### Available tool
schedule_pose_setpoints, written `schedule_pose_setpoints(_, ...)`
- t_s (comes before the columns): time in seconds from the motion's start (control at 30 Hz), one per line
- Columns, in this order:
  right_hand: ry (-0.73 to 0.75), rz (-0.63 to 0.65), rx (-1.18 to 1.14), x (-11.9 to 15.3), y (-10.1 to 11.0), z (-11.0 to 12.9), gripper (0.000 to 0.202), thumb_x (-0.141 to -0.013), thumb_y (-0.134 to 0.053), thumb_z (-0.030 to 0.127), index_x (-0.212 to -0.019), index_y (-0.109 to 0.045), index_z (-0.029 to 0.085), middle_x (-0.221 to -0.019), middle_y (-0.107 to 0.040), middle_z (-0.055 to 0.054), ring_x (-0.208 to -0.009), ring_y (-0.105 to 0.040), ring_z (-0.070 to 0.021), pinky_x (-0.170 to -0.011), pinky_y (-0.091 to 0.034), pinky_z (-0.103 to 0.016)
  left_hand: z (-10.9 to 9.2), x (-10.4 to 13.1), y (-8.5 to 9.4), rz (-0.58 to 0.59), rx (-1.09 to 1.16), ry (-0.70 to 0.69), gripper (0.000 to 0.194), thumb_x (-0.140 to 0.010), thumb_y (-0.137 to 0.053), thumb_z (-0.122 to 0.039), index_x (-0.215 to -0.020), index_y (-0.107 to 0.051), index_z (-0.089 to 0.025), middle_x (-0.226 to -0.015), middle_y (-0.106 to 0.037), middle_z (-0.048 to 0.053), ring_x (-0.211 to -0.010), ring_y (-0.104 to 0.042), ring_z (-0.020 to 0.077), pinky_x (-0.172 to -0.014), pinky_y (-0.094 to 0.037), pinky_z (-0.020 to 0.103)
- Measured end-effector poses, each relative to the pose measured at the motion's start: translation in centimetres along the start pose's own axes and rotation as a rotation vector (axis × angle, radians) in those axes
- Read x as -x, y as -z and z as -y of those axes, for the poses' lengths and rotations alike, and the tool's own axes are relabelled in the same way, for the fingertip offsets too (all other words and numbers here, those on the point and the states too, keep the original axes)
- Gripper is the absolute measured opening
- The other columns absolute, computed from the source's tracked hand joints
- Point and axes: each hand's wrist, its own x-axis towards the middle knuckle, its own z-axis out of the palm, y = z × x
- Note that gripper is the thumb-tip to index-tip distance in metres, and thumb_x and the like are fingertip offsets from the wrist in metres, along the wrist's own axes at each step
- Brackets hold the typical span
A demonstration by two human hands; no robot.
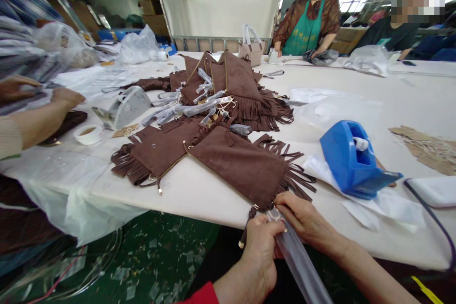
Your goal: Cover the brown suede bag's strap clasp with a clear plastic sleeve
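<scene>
The person's left hand (258, 247) and right hand (306, 221) cover the near corner of the brown fringed bag (238, 164), hiding its hardware. The wrapped strap (302, 266) runs off the bottom edge. Far co-workers' faces are blurred.

Bare table (210, 194) at lower centre lies open, bounded by the fringed bag pile (228, 99) above and blue tape dispenser (351, 161) at right.

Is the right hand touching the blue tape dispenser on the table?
Apart. The head view shows the right hand at the table edge on a plastic-wrapped strap, with bare table between it and the blue tape dispenser.
</scene>
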Motion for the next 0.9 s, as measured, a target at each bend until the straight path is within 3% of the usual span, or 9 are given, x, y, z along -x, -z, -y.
schedule_pose_setpoints(0.23, 0.023, 0.003, 0.012, -0.7, -0.6, 0.2, 0.015, -0.085, -0.034, 0.019, -0.077, -0.047, 0.020, -0.073, -0.052, -0.002, -0.067, -0.050, -0.0155, -0.061, -0.040, -0.028, 0.5, 0.0, 0.4, 0.045, 0.116, 0.006, 0.037, -0.044, -0.060, -0.024, -0.079, -0.057, -0.015, -0.058, -0.055, -0.002, -0.050, -0.049, 0.0106, -0.052, -0.039, 0.025)
schedule_pose_setpoints(0.47, -0.071, -0.041, 0.074, -1.2, -1.2, -0.1, 0.016, -0.083, -0.034, 0.023, -0.074, -0.046, 0.020, -0.064, -0.052, -0.001, -0.058, -0.049, -0.0150, -0.055, -0.037, -0.028, 0.9, 0.8, 0.6, 0.004, 0.100, 0.023, 0.027, -0.045, -0.061, -0.025, -0.069, -0.057, -0.013, -0.056, -0.058, 0.001, -0.050, -0.050, 0.0113, -0.053, -0.039, 0.025)
schedule_pose_setpoints(0.63, -0.108, -0.084, 0.076, -1.5, -1.6, -0.2, 0.016, -0.083, -0.034, 0.025, -0.073, -0.045, 0.021, -0.064, -0.053, -0.001, -0.058, -0.051, -0.0157, -0.056, -0.037, -0.029, 1.4, 1.2, 0.6, 0.042, 0.190, 0.074, 0.034, -0.050, -0.066, -0.038, -0.072, -0.054, -0.015, -0.053, -0.056, -0.001, -0.049, -0.051, 0.0120, -0.054, -0.041, 0.027)
schedule_pose_setpoints(0.77, -0.135, -0.096, 0.040, -0.9, -1.2, 0.2, 0.014, -0.083, -0.035, 0.026, -0.076, -0.046, 0.021, -0.066, -0.055, 0.000, -0.060, -0.054, -0.0157, -0.058, -0.039, -0.027, 2.3, 1.0, 0.7, 0.039, 0.269, 0.034, 0.033, -0.052, -0.067, -0.038, -0.070, -0.051, -0.015, -0.049, -0.052, -0.003, -0.046, -0.052, 0.0122, -0.051, -0.040, 0.026)
schedule_pose_setpoints(0.9, -0.410, -0.237, -0.119, 1.7, -0.8, 1.1, 0.021, -0.083, -0.037, 0.037, -0.078, -0.049, 0.021, -0.060, -0.053, 0.002, -0.056, -0.052, -0.0152, -0.055, -0.040, -0.026, 3.7, 1.0, 0.6, 0.101, 0.304, 0.049, 0.031, -0.058, -0.063, -0.041, -0.070, -0.048, -0.017, -0.043, -0.051, -0.002, -0.043, -0.054, 0.0161, -0.046, -0.039, 0.027)
